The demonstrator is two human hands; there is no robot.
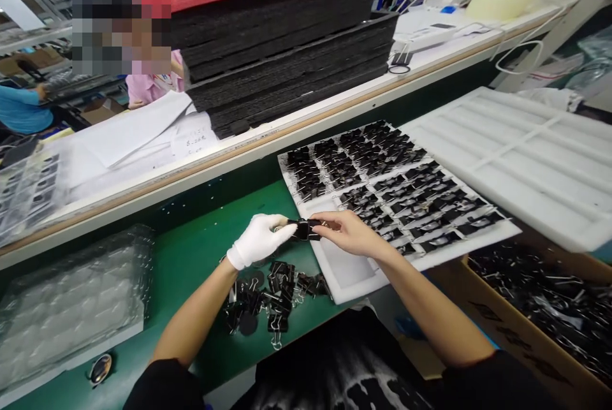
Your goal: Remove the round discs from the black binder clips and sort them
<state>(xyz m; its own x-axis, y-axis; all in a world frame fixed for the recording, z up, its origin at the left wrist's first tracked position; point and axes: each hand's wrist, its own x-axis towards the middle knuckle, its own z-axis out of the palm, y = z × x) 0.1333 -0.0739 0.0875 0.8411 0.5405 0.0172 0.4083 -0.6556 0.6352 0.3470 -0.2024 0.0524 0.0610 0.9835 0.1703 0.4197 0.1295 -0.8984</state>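
My left hand (261, 239), in a white glove with the thumb and forefinger tips showing, pinches one side of a black binder clip (305, 229). The bare fingers of my right hand (351, 233) grip its other side. The clip is held up over the green tabletop, by the left edge of a white foam tray (351, 273). Rows of black clips with metal handles (421, 196) fill much of that tray. Below my left hand lies a loose heap of binder clips (282, 282) with dark round discs (247, 323) among them.
A cardboard box of clips (516, 349) stands at the lower right. Another white foam tray (507, 148) lies behind it. Clear plastic trays (81, 314) and a small round object (100, 370) are at left. Black foam sheets (287, 46) are stacked on the shelf; a person sits beyond.
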